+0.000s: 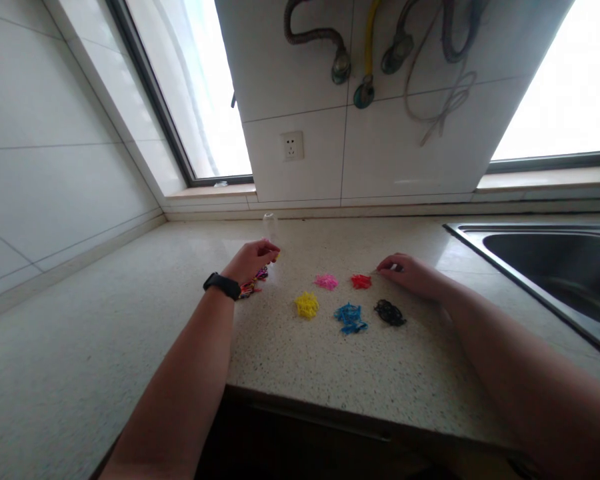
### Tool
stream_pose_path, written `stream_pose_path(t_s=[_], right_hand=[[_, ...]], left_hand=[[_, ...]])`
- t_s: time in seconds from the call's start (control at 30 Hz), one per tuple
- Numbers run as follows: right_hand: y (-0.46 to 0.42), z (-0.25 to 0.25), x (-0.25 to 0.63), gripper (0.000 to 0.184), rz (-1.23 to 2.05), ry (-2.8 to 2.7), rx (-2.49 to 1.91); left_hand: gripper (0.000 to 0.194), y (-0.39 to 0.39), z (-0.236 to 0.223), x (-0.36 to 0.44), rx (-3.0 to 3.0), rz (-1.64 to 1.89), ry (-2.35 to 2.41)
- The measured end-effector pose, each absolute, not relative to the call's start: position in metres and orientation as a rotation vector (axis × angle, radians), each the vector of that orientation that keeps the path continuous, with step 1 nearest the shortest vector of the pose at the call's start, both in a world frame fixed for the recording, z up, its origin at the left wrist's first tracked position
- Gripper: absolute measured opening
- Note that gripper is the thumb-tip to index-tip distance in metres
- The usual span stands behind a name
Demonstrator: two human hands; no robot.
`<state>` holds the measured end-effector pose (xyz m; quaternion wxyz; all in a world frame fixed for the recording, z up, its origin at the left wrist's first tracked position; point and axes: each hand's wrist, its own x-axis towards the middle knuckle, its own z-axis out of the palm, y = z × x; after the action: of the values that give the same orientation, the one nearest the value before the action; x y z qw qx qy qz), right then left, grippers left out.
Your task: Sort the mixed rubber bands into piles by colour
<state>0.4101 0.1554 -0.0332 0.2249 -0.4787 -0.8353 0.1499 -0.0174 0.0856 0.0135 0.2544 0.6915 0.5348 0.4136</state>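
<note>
My left hand [254, 260] is closed in a pinch, with a small yellow band at its fingertips, over a mixed pile of coloured bands [253, 285] that it partly hides. Just behind it stands a clear plastic bottle [270, 229]. My right hand [405, 272] has its fingertips pressed together beside the red pile of bands [361, 281]; whatever they pinch is too small to name. Between and in front of my hands lie a pink pile [326, 282], a yellow pile [307, 305], a blue pile [351, 318] and a black pile [390, 313], all apart from one another.
A steel sink [480, 233] is set into the speckled countertop [290, 363] on the right. The tiled wall at the back carries a power socket [293, 145] and hanging hoses [317, 35]. The counter's front edge runs close to my body.
</note>
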Motion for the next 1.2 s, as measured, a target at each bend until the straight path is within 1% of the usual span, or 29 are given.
stream_pose_path(t_s=[0.13, 0.33, 0.47, 0.7, 0.87, 1.2], right_hand=[[0.154, -0.032, 0.41, 0.022, 0.402, -2.322, -1.317], [0.153, -0.031, 0.409, 0.022, 0.358, -2.339, -1.318], [0.154, -0.032, 0.408, 0.021, 0.364, -2.335, -1.303], [0.154, -0.033, 0.408, 0.021, 0.381, -2.331, -1.308], [0.153, -0.031, 0.407, 0.02, 0.347, -2.349, -1.334], [0.151, -0.03, 0.406, 0.02, 0.326, -2.364, -1.329]], left_hand=[[0.024, 0.074, 0.022, 0.002, 1.84, 1.06, 1.443], [0.025, 0.057, 0.039, 0.022, 1.76, 1.134, 1.263], [0.025, 0.05, 0.044, 0.027, 1.729, 1.189, 1.133], [0.028, 0.042, 0.051, 0.032, 1.749, 1.132, 1.123], [0.028, 0.042, 0.051, 0.033, 1.727, 1.133, 0.988], [0.04, 0.044, 0.046, 0.03, 1.632, 1.017, 0.883]])
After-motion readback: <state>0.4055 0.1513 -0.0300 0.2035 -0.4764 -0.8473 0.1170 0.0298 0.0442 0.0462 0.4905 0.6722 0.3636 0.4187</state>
